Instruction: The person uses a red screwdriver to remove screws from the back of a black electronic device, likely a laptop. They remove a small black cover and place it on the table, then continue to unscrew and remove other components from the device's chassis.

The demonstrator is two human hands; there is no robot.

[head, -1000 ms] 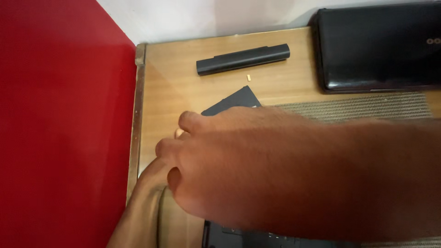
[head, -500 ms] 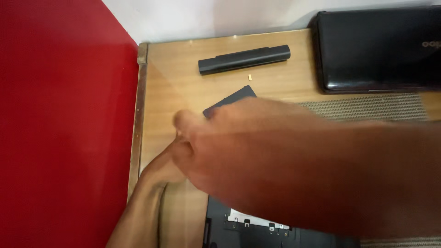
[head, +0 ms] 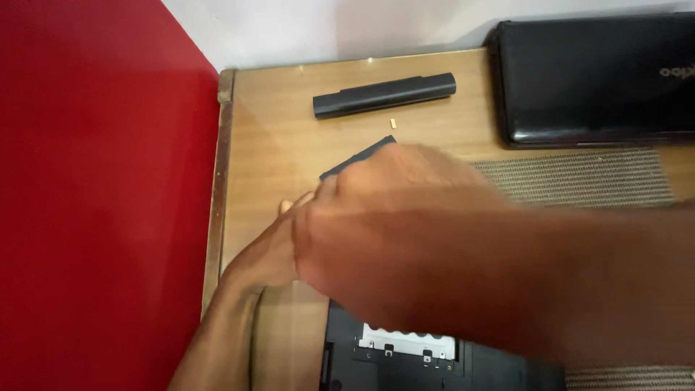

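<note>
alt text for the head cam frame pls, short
Two bare hands, the right hand crossing over the left hand, cover a dark opened laptop on a wooden table. Behind lie a long black battery and a closed black laptop.

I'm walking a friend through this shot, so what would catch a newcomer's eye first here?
First the blurred right hand and forearm sweeping across the middle, covering most of a dark flat panel and meeting the left hand at the table's left side. Next the big red surface filling the left. Behind lie a long black battery bar and a closed black laptop at upper right.
</note>
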